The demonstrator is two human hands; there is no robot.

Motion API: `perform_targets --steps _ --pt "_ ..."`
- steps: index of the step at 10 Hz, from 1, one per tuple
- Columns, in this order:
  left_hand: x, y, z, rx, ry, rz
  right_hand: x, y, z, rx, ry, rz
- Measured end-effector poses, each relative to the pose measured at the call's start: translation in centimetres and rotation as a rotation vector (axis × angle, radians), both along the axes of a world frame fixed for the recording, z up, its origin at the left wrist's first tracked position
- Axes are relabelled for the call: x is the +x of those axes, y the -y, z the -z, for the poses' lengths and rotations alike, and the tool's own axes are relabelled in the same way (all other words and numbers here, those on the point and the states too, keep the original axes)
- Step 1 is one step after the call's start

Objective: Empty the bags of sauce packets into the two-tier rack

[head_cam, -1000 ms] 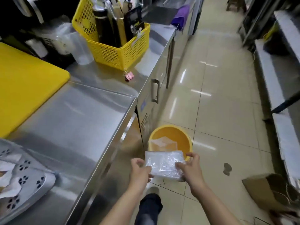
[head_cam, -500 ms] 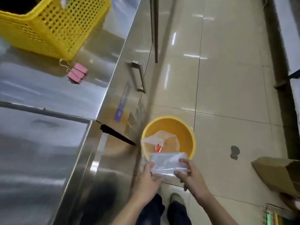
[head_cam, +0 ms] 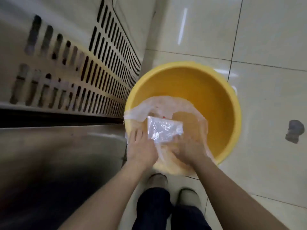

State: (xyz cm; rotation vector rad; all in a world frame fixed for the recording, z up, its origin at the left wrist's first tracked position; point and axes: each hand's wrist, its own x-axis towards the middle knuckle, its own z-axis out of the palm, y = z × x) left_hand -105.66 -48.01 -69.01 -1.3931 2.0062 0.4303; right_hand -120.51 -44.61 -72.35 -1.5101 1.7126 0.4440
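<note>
A small crumpled clear plastic bag (head_cam: 164, 130), flat and apparently empty, is held low inside a yellow bucket (head_cam: 221, 97) on the floor. My left hand (head_cam: 141, 146) grips its left edge and my right hand (head_cam: 187, 150) grips its lower right corner. Under it in the bucket lies a larger clear plastic bag (head_cam: 149, 107) with a small red scrap (head_cam: 164, 116) showing. Neither the two-tier rack nor any sauce packets are in view.
The stainless counter's cabinet front with slotted vents (head_cam: 99, 77) stands close on the left, touching the bucket. Glossy tiled floor (head_cam: 265, 39) spreads to the right, with a dark stain (head_cam: 294, 131). My shoes (head_cam: 157, 180) are just below the bucket.
I have bent down from counter height. Both hands carried the clear bag down from above the bucket's near rim into the bucket. The counter top and yellow basket have left the view.
</note>
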Motion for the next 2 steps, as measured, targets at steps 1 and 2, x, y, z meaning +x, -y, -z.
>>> perform_targets --steps 1,2 --pt "-2.1 2.3 -0.3 0.177 0.071 0.038 -0.3 1.9 -0.8 0.070 -0.120 -0.171" --pt "-2.8 3.7 -2.8 0.256 -0.020 0.034 -0.2 3.3 -4.2 -0.047 0.035 -0.082"
